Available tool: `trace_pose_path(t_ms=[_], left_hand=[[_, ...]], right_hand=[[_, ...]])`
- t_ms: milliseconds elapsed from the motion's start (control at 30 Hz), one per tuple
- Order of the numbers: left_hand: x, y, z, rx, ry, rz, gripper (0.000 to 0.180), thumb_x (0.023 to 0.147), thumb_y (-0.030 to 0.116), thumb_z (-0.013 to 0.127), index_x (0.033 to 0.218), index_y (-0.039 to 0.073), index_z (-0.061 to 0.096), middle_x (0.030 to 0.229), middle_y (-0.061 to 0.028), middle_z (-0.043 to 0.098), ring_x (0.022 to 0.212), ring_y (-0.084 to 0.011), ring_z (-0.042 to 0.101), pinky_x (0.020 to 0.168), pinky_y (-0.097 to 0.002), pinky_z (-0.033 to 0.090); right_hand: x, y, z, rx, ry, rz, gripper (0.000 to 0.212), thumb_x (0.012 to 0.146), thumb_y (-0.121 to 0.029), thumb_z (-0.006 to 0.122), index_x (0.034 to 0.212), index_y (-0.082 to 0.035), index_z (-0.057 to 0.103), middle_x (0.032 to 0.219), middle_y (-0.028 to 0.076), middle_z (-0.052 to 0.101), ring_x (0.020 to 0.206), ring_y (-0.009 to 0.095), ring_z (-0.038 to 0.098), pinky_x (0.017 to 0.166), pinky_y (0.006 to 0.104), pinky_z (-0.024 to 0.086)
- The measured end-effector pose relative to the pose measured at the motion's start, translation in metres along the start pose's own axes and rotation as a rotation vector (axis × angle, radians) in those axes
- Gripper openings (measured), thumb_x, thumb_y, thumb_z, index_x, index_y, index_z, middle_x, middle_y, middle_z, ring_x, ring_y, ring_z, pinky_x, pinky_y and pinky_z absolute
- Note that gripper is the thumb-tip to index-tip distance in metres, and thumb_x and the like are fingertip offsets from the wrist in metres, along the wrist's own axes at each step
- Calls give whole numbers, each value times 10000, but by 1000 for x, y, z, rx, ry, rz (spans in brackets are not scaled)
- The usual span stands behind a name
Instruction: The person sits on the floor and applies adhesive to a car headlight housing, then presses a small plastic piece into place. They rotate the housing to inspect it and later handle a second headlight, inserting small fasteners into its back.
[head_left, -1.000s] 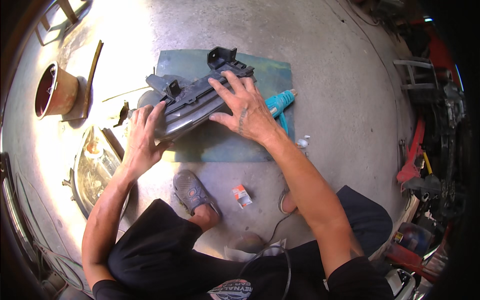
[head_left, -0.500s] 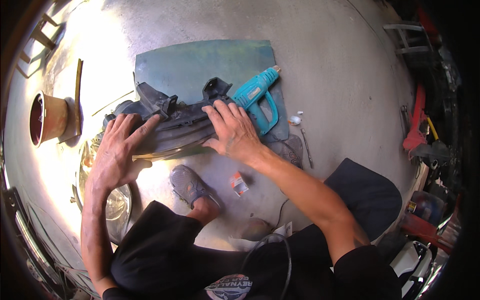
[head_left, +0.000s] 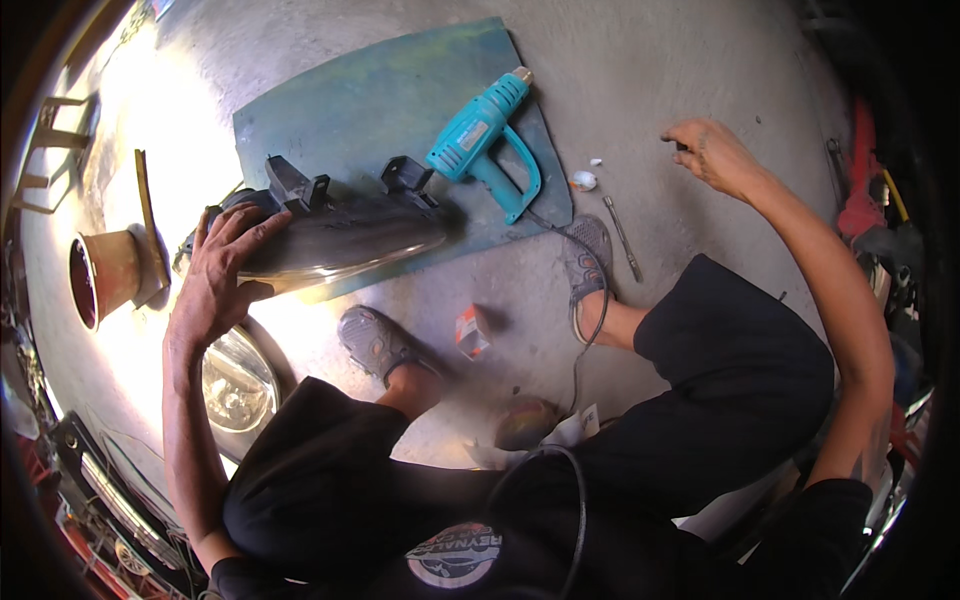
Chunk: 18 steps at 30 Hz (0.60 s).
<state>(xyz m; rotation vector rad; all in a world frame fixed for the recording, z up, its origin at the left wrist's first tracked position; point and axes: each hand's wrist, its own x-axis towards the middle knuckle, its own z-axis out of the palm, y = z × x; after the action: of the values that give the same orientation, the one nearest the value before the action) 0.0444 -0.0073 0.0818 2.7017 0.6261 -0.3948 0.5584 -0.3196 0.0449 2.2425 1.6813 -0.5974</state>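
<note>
A black-backed car headlight (head_left: 345,232) lies on a greenish panel, its clear lens edge towards me and its black mounting brackets standing up on the far side. My left hand (head_left: 222,265) grips its left end, fingers over the top and thumb along the lens edge. Out to the right, over the concrete floor, my right hand (head_left: 712,155) hangs in the air with fingers bent; a dark gap shows between fingertips and thumb, and no object is visible there. Beyond the headlight's right end, a teal heat gun (head_left: 485,140) rests on the panel, nozzle pointing away.
The panel (head_left: 370,110) lies flat on the floor. A second headlight (head_left: 238,380) is by my left knee. Between my feet sits an orange-and-white box (head_left: 472,332). A metal rod tool (head_left: 622,238) and a small white bottle (head_left: 583,181) lie right; a bucket (head_left: 105,275) stands left.
My right hand has let go of the headlight and swung far right over the floor. My left hand stays on the headlight's left end. The view has shifted and turned slightly.
</note>
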Motion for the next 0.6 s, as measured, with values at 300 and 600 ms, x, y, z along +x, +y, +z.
trace_pose_path(t_ms=[300,600], left_hand=[[22,5,-2,17,-44,-29,934,567,-40,813,1459,138,601,1482,-167,537,1442,-392,429,1223,-505,345],[20,-34,18,-20,-35,7,895,774,596,733,1485,77,572,1505,-184,529,1471,-414,397,1213,-573,299]], right_hand=[[-95,110,253,393,229,582,301,875,-136,739,1133,18,762,1051,218,770,988,342,748,896,399,572],[-141,117,345,636,246,1048,383,922,-86,726,1284,36,703,1247,233,718,1165,349,682,1034,392,526]])
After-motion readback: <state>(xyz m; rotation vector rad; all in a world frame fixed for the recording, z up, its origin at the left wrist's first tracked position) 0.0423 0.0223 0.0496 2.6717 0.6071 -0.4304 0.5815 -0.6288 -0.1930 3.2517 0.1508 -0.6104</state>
